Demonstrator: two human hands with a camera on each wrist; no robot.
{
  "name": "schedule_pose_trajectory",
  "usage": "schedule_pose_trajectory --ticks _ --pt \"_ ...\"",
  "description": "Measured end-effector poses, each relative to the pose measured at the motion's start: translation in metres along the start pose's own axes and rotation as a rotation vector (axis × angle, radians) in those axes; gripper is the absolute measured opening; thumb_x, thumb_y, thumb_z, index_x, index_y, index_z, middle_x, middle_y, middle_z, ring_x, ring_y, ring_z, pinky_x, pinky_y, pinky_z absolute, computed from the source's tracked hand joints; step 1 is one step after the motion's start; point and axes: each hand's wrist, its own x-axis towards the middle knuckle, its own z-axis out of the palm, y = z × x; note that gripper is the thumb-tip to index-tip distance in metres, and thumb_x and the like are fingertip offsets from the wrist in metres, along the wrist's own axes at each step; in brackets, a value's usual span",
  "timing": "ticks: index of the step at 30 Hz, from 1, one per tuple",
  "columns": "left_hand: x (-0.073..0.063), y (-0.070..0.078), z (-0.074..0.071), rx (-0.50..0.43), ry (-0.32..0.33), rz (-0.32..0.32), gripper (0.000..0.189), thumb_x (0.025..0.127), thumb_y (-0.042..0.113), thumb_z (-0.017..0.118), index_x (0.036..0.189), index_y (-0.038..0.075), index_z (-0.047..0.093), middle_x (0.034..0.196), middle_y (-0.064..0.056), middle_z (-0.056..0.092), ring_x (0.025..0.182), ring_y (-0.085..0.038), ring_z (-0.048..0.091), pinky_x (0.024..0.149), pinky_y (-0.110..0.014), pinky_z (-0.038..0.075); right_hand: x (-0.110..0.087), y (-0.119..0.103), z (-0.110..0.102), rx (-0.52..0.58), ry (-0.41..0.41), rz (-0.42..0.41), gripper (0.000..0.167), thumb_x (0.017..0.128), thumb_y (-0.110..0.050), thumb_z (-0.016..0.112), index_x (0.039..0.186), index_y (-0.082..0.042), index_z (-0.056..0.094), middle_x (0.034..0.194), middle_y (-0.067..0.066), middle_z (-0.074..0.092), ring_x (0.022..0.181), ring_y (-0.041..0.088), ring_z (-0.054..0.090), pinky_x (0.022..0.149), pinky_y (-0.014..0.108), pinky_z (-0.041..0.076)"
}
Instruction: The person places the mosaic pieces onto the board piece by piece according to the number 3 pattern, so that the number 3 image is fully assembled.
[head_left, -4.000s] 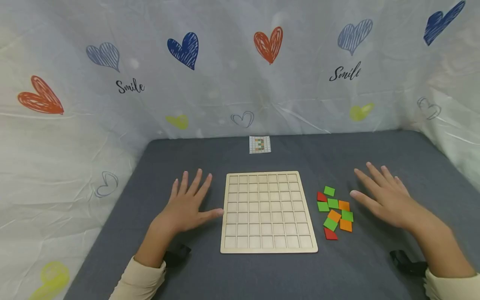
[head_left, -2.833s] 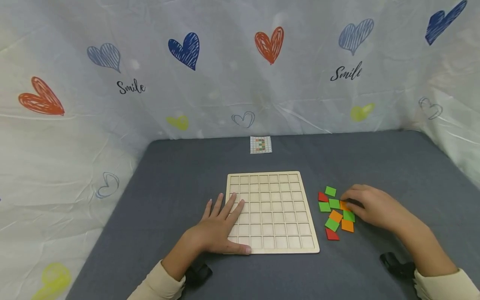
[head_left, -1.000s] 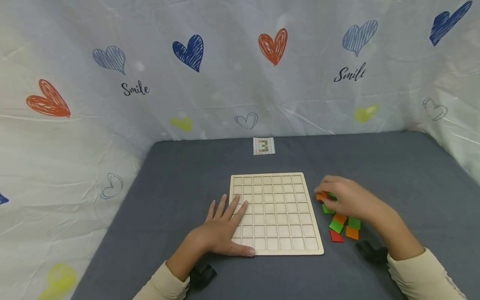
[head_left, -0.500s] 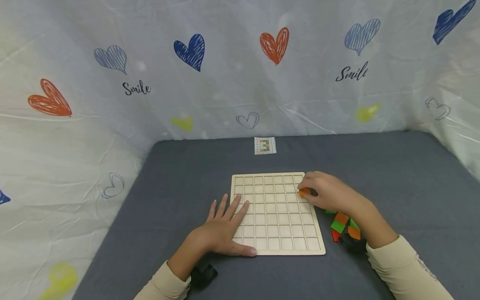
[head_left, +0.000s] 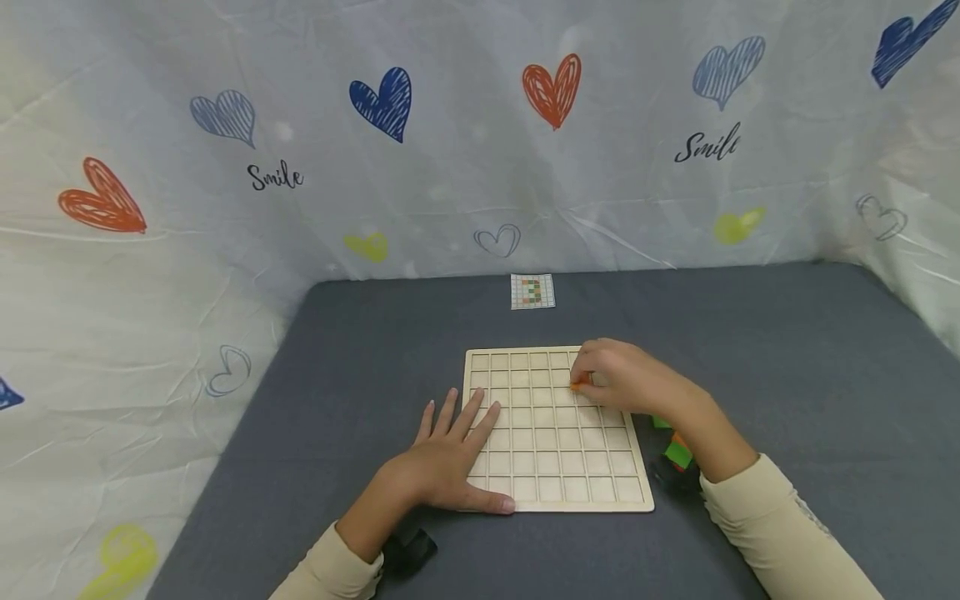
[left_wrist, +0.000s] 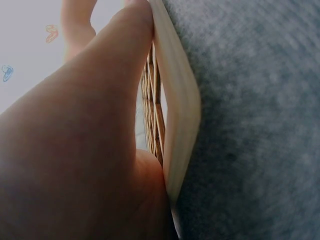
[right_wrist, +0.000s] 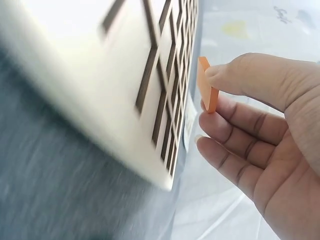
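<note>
A pale wooden grid board lies on the dark grey cloth in the head view. My left hand rests with spread fingers on its left side, the thumb along the near edge. In the left wrist view the board's rim runs right beside the hand. My right hand pinches an orange square tile between thumb and fingers, over the board's upper right cells. From above, only a sliver of that tile shows. Several green and orange tiles, such as a green tile, lie right of the board, partly hidden by the right forearm.
A small card printed with a coloured grid pattern lies at the table's far edge. Behind the table hangs a white curtain with hearts and lettering. A black wrist device sits below the left wrist.
My left hand came onto the board from the left. My right hand reached the loose tiles, picked up an orange one and carried it left over the board.
</note>
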Motion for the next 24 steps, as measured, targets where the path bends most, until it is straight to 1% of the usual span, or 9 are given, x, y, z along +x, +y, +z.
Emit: schedule_pose_trajectory --ticks 3,8,12,17,24 --pt "0.001 0.000 0.000 -0.013 0.003 0.007 0.124 0.072 0.093 0.049 0.163 0.026 -0.003 0.166 -0.003 -0.017 0.148 -0.036 -0.022 0.113 -0.062 -0.011 0.007 -0.002 0.002 0.016 0.006 -0.025 0.007 0.086 -0.004 0.077 0.090 -0.010 0.077 0.091 -0.003 0.065 0.085 0.018 0.061 0.075 0.038 0.052" --pt "0.000 0.003 -0.002 -0.012 0.004 0.000 0.123 0.074 0.089 0.054 0.163 0.025 0.000 0.167 -0.004 -0.014 0.148 -0.037 -0.019 0.113 -0.063 -0.008 0.019 -0.003 0.007 0.033 0.020 -0.069 0.007 0.085 -0.003 0.077 0.089 -0.008 0.077 0.089 0.000 0.066 0.084 0.019 0.062 0.075 0.038 0.052" --pt "-0.001 0.005 -0.004 0.005 0.005 -0.010 0.122 0.074 0.089 0.055 0.163 0.025 0.001 0.167 -0.003 -0.014 0.149 -0.037 -0.018 0.114 -0.062 -0.008 0.028 -0.005 0.010 0.040 0.013 -0.075 0.006 0.085 -0.003 0.076 0.088 -0.008 0.077 0.088 0.000 0.067 0.083 0.018 0.062 0.075 0.038 0.052" --pt "-0.002 0.006 -0.004 0.006 0.002 -0.012 0.122 0.073 0.089 0.055 0.163 0.026 0.000 0.167 -0.002 -0.013 0.149 -0.037 -0.018 0.114 -0.063 -0.007 0.036 -0.009 0.013 0.036 -0.015 -0.067 0.005 0.087 -0.005 0.076 0.089 -0.009 0.078 0.091 -0.001 0.067 0.085 0.017 0.062 0.078 0.038 0.052" --pt "-0.001 0.005 -0.003 0.012 -0.003 -0.014 0.122 0.074 0.089 0.055 0.163 0.027 0.000 0.167 -0.002 -0.014 0.149 -0.037 -0.018 0.114 -0.063 -0.007 0.046 -0.014 0.017 0.039 -0.015 -0.079 0.004 0.087 -0.005 0.078 0.090 -0.009 0.078 0.090 0.000 0.067 0.084 0.017 0.062 0.077 0.037 0.052"
